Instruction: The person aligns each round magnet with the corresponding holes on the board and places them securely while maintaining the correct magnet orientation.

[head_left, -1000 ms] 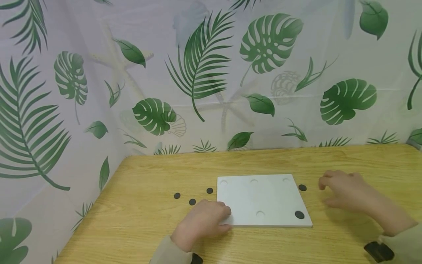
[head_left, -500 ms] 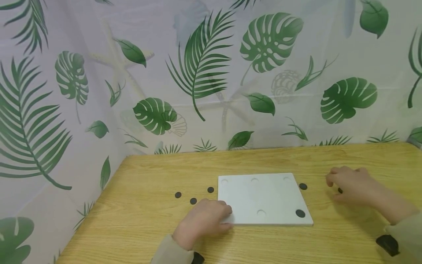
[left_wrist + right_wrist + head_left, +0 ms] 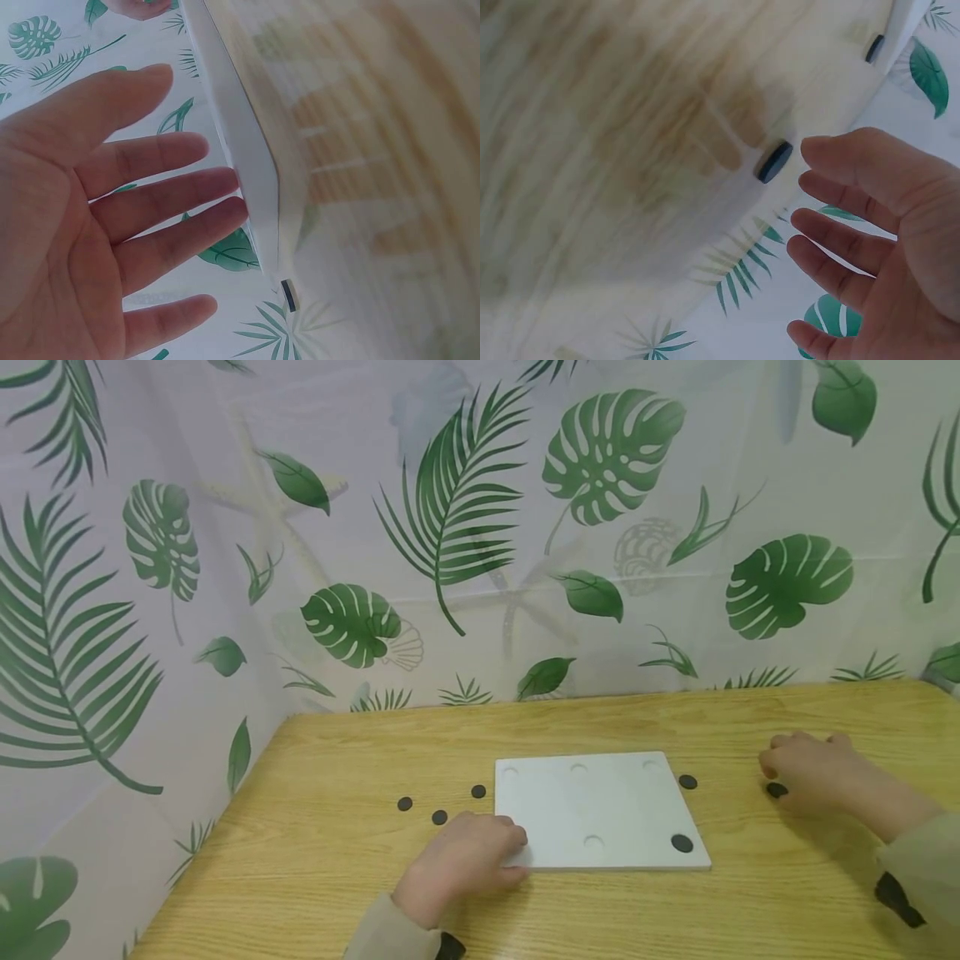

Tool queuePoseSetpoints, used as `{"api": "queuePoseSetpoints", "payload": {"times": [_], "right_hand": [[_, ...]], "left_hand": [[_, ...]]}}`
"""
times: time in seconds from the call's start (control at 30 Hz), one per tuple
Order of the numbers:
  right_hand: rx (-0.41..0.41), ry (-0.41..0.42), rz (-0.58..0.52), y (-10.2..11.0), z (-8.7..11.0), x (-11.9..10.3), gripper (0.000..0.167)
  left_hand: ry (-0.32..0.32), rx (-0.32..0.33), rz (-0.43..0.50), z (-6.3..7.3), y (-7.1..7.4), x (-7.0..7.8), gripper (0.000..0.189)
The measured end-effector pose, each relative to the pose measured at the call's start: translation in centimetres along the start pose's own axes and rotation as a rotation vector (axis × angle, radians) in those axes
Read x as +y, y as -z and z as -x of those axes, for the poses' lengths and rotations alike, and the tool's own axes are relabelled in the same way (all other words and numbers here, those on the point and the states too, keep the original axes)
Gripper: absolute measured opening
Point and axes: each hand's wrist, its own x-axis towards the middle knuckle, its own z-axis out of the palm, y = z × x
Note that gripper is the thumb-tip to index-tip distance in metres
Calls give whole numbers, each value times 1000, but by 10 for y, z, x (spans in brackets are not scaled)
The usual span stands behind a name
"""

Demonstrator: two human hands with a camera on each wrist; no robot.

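A thin white board (image 3: 585,814) with shallow round recesses lies on the table. One black disc (image 3: 682,843) sits in its front right recess. My left hand (image 3: 468,856) lies over the board's front left corner, and in the left wrist view its fingers (image 3: 169,191) are extended, with fingertips at the board's edge. On the right, my right hand (image 3: 813,772) hovers over the table beside another black disc (image 3: 777,790). In the right wrist view that disc (image 3: 774,162) lies just off the thumb tip, apart from the loosely spread fingers.
Several more black discs lie on the wood table (image 3: 337,868): one disc (image 3: 687,782) by the board's right edge, and a disc (image 3: 405,803), a disc (image 3: 439,817) and a disc (image 3: 478,791) to its left. A leaf-print cloth (image 3: 480,527) hangs behind.
My right hand has moved to the right, away from the board, and the disc beside it has come into view. My left hand has stayed at the board's corner.
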Motion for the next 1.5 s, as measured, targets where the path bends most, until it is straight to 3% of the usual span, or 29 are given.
{"api": "queuePoseSetpoints", "payload": {"times": [0.7, 0.93, 1.3, 1.5], "right_hand": [[38, 18, -39, -11, -3, 2, 29], [55, 45, 22, -13, -4, 2, 28], [147, 93, 63, -14, -4, 1, 30], [170, 77, 61, -12, -3, 0, 28]], "left_hand": [[-6, -10, 1, -1, 0, -2, 18], [2, -6, 8, -1, -2, -1, 18], [16, -26, 27, 0, -2, -1, 18], [19, -24, 26, 0, -2, -1, 18]]}}
